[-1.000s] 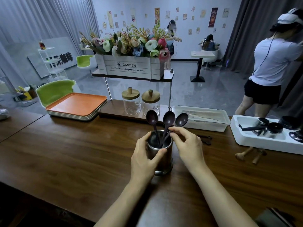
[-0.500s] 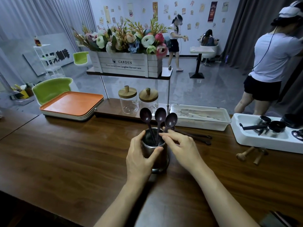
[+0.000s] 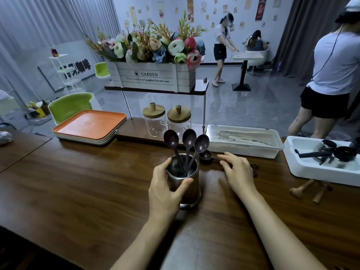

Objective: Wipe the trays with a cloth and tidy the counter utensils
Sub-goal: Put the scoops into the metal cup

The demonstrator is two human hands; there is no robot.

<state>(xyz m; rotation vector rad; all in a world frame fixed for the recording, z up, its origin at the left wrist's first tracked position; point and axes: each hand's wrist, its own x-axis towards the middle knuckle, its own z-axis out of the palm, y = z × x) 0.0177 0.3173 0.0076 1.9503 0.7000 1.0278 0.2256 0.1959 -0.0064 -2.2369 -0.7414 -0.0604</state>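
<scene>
The left hand (image 3: 165, 190) grips a metal cup (image 3: 186, 181) that stands on the wooden counter (image 3: 87, 182), with the thumb curled across its near side and the fingers round the far side. Three dark spoons (image 3: 189, 137) stand in the cup, handles down and bowls fanned out above the rim. The right hand (image 3: 237, 172) holds nothing. It lies palm down just right of the cup with its fingers straight and slightly spread, over dark utensils that lie on the counter. Whether the fingertips touch them cannot be told. One of those utensils, a fourth spoon (image 3: 205, 155), shows its bowl between the cup and the right hand.

Farther back on the left is one stack of trays (image 3: 89, 123), the top one orange and the lower ones pale. Behind the cup, two glass jars (image 3: 154, 121) with wooden lids stand under a shelf that carries one flower crate (image 3: 153, 76). To the right of the jars is one pale lidded box (image 3: 243, 141), then a white tub (image 3: 311, 170) holding metal vessels. Two wooden-handled tools (image 3: 300, 189) lie in front of the tub.
</scene>
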